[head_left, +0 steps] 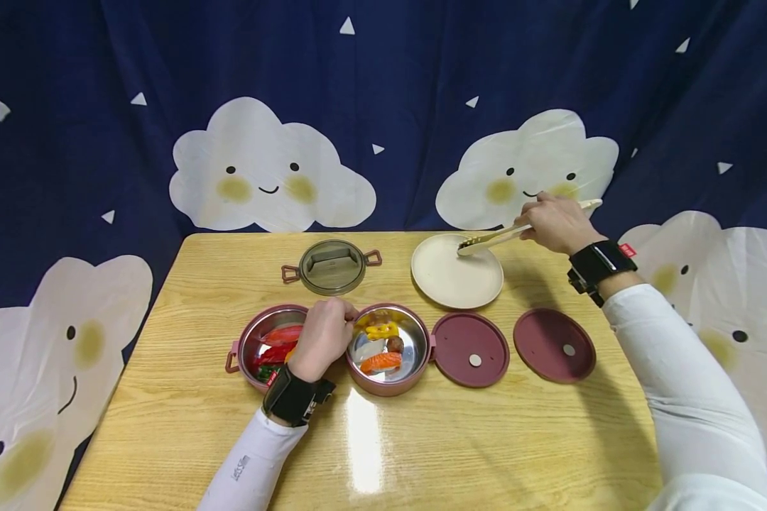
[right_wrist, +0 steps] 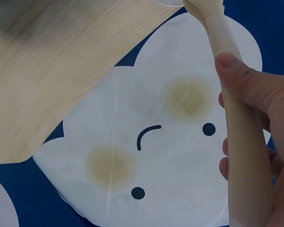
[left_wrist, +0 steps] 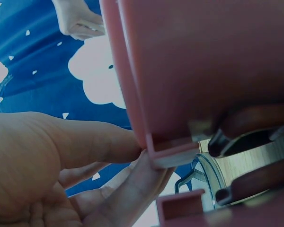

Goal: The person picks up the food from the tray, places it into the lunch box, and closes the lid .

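Note:
My left hand [head_left: 324,339] reaches over the left pot [head_left: 258,328] and pinches the edge of the right pot [head_left: 390,389] near its handle bracket [left_wrist: 173,156], between thumb and fingers. Inside the right pot are an orange-and-white piece that looks like salmon [head_left: 381,363], a yellow piece [head_left: 382,331], a round brown piece [head_left: 395,344] and a pale one. At the far right, my right hand [head_left: 559,223] grips cream tongs [right_wrist: 248,156]. Their tips are over the cream plate [head_left: 457,284], with a small dark thing [head_left: 465,245] between them, its kind too small to tell.
Red and green food pieces [head_left: 275,355] fill the left pot, partly hidden by my left hand. Behind the pots lies a glass lid [head_left: 332,267] with two handles. Two maroon discs [head_left: 460,341] lie right of the pots. A dark blue curtain [head_left: 396,85] hangs behind the table.

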Available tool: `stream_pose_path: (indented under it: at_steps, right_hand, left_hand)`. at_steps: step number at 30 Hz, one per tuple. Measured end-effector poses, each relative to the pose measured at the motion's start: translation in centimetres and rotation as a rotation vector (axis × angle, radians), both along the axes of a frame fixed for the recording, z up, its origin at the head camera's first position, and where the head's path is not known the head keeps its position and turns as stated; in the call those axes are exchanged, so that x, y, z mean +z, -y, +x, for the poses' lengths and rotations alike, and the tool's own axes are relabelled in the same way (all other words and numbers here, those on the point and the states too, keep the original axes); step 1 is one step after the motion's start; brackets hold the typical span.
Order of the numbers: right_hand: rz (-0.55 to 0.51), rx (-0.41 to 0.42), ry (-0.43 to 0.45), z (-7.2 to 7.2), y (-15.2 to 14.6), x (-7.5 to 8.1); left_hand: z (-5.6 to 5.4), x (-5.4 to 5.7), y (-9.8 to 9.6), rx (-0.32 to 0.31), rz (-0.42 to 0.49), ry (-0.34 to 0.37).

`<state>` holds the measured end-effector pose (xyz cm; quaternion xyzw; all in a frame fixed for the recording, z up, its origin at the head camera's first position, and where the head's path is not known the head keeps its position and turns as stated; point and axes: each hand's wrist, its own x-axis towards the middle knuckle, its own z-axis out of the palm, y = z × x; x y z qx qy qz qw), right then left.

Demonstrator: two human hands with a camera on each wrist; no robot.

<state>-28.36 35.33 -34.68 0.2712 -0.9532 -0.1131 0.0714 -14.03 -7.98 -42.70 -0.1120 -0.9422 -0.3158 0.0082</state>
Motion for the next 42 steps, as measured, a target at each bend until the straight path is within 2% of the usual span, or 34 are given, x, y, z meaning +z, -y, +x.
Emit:
stream_pose_path:
  at_steps: [14,28,42]
  right_hand:
    - [-0.012,0.019,-0.015,1.0,0.0,0.8]
    - [-0.056,0.104,-0.048,4.5,1.7,3.1]
    - [-0.122,0.24,-0.135,8.3,3.8,5.8]
  left_hand:
    - [0.1,0.1,-0.1,-0.001,-0.004,0.009]
    - [0.2,0.1,-0.2,-0.002,-0.008,0.007]
    - [0.2,0.3,-0.2,0.008,-0.004,0.025]
